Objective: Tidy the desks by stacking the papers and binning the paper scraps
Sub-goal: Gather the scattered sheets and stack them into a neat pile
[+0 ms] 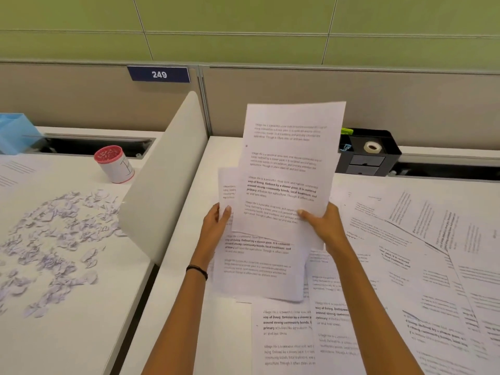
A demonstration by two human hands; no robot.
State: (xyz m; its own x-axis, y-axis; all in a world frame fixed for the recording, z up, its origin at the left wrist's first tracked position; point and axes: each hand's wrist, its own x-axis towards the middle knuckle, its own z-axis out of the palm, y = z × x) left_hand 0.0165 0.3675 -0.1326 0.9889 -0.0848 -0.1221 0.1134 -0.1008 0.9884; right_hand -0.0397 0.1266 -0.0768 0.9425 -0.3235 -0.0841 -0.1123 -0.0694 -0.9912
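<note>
Both hands hold a loose bunch of printed papers [286, 171] upright above the right desk [189, 307]. My left hand [216, 226] grips the bunch's left edge, thumb on the front. My right hand [322, 226] grips its lower right corner. The sheets are uneven, some sticking out higher or lower. More printed sheets [405, 266] lie scattered flat over the right desk. On the left desk [67, 334] a wide patch of small paper scraps [54, 234] is spread out.
A white divider panel [165, 174] separates the two desks. A red-lidded white cup [115, 163] and a blue box [15, 132] stand at the back left. A black organiser [373, 155] with a tape roll sits at the back right. No bin in view.
</note>
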